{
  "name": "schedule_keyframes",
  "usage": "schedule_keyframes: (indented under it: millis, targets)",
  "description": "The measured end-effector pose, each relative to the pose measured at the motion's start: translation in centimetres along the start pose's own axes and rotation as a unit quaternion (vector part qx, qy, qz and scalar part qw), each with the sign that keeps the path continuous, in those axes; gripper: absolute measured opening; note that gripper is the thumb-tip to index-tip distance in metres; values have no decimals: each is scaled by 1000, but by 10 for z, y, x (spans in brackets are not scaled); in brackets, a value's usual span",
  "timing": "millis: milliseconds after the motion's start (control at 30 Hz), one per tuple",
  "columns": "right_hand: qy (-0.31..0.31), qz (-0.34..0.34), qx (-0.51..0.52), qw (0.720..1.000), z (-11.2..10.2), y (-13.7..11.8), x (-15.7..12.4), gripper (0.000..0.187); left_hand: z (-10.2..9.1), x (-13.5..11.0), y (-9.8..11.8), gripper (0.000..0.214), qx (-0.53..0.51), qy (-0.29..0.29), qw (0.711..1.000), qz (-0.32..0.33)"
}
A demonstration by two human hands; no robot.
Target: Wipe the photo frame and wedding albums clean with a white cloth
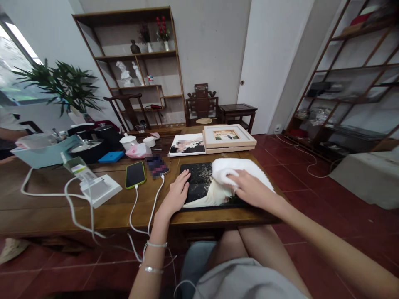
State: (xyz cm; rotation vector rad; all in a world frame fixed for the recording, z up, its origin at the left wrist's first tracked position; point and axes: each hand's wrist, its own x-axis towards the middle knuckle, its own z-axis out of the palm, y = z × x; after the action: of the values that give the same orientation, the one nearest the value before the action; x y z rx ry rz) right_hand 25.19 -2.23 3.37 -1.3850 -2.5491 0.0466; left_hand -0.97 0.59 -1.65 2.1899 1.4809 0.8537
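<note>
A dark photo panel [198,182], printed with a pale flowing dress, lies flat at the front edge of the wooden table [124,209]. My left hand [178,192] rests on the panel's left edge, its fingers stretched out flat. My right hand [247,187] has its fingers closed on a white towel [249,168], which is bunched under them on the panel's upper right part. The towel hides much of the panel's right side.
Framed pictures [230,139] are stacked behind the panel, beside a white-edged photo print [187,144]. Left of my left hand lie two phones, one green-cased [135,174], on white charging cables [151,211]. Further left are a white box [101,190], black pots [89,149] and a blue bin [46,151].
</note>
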Motion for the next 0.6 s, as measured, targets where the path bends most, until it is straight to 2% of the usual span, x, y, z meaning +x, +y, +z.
schedule_keyframes:
  millis: [67,133,233,367,433,500,600]
  targets:
    - [7,48,-31,998,3,16,22,30,-1,0,1,42,0,3,1000,0]
    - [7,67,-41,997,7,17,40,29,-2,0,3,42,-3,17,1000,7]
    - [4,12,-21,1000,14,-6,51,30,-3,0,6,42,-24,63,997,29]
    - [-16,-167,37,985,16,-50,33,34,-5,-2,9,45,-57,108,992,35]
    - [-34,-224,64,972,12,-62,16,32,-5,-2,10,47,-65,116,991,30]
    - [-54,-229,84,968,5,-64,-2,32,-4,-2,12,49,-65,115,991,19]
    - [-61,-173,91,979,-2,-51,-18,31,-2,-2,13,49,-43,93,995,7]
